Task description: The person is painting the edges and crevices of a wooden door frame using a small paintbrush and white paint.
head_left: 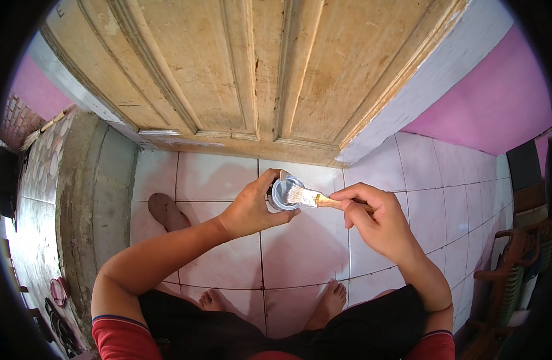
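Observation:
My left hand (252,206) is wrapped round a small open paint can (273,198), with grey-white paint near its rim. In my right hand (372,217) is a paintbrush (327,201), gripped by its wooden handle. Its pale bristles lie over the mouth of the can, and its ferrule is smeared with white. Whether the bristle tips touch the paint, I cannot tell. Beyond both hands stands a panelled wooden door (222,72), bare yellow-brown, with white patches along its lower edge.
White frame posts (402,90) flank the door, beside pink walls (498,90). A raised concrete ledge (111,186) runs along the left. One sandal (166,211) lies on the tiled floor (306,252). Wooden furniture (516,264) stands at right. My bare feet (328,303) are below.

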The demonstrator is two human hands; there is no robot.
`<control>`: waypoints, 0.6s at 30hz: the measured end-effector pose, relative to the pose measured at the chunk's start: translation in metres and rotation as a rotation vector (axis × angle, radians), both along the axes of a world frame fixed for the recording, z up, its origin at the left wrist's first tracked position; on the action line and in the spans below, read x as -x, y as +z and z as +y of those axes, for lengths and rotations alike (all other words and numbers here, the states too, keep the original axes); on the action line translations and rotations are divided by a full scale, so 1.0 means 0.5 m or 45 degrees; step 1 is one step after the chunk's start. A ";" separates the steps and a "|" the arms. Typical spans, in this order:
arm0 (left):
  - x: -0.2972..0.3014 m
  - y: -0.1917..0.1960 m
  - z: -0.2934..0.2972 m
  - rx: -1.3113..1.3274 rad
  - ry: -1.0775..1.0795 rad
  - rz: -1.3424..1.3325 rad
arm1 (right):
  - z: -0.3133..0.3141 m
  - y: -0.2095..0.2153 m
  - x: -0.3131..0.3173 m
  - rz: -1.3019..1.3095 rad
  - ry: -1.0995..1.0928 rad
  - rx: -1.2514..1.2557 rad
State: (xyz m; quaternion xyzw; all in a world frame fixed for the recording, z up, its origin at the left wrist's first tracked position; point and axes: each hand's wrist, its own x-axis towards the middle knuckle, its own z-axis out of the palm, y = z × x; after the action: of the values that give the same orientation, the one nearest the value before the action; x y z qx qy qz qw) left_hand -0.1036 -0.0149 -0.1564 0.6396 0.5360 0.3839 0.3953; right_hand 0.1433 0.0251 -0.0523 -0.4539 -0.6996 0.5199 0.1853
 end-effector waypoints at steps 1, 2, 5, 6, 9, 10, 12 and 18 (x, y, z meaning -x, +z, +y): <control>-0.001 0.000 0.001 0.010 0.000 -0.008 | 0.002 -0.002 -0.005 0.027 -0.031 0.039; -0.001 0.001 0.001 0.012 0.002 -0.007 | 0.005 -0.002 -0.008 0.028 -0.029 0.041; -0.001 0.002 0.001 0.009 0.006 0.015 | 0.017 -0.004 -0.017 0.088 -0.080 0.162; -0.001 0.002 0.002 0.017 0.001 0.018 | 0.020 -0.006 -0.020 0.116 -0.116 0.263; 0.002 0.002 0.002 0.039 -0.004 0.007 | 0.027 -0.020 -0.029 0.243 -0.217 0.472; 0.003 0.002 0.001 0.052 -0.004 -0.008 | 0.029 -0.026 -0.032 0.343 -0.281 0.581; 0.004 0.002 0.002 0.044 -0.006 -0.012 | 0.032 -0.039 -0.038 0.403 -0.314 0.672; -0.001 0.006 0.006 0.018 -0.014 -0.018 | 0.034 -0.068 -0.053 0.557 -0.390 0.906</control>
State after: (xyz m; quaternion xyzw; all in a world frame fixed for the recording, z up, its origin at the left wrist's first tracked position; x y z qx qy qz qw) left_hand -0.1030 -0.0117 -0.1532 0.6371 0.5323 0.3825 0.4056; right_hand 0.1697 0.0423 -0.0865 -0.4669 -0.3461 0.7787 0.2362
